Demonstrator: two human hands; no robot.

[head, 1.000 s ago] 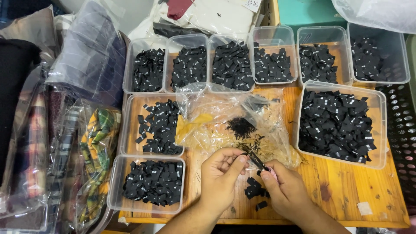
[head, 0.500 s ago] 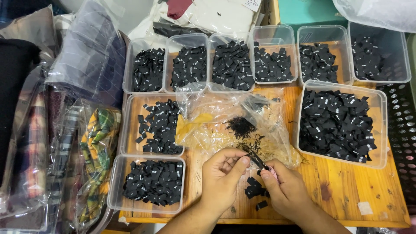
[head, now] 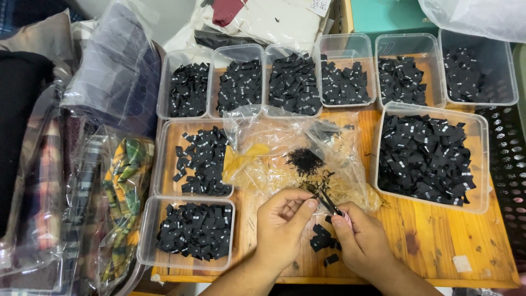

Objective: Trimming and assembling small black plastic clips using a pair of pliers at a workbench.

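Black labels (head: 422, 156) in clear tubs (head: 484, 164)

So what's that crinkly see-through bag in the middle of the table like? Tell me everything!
The clear plastic bag lies crumpled and spread open on the wooden table, between the tubs of black labels. It looks thin and shiny, with a yellowish tint in places. A small heap of black thread scraps sits on it. Its near edge reaches the person's left hand and right hand.
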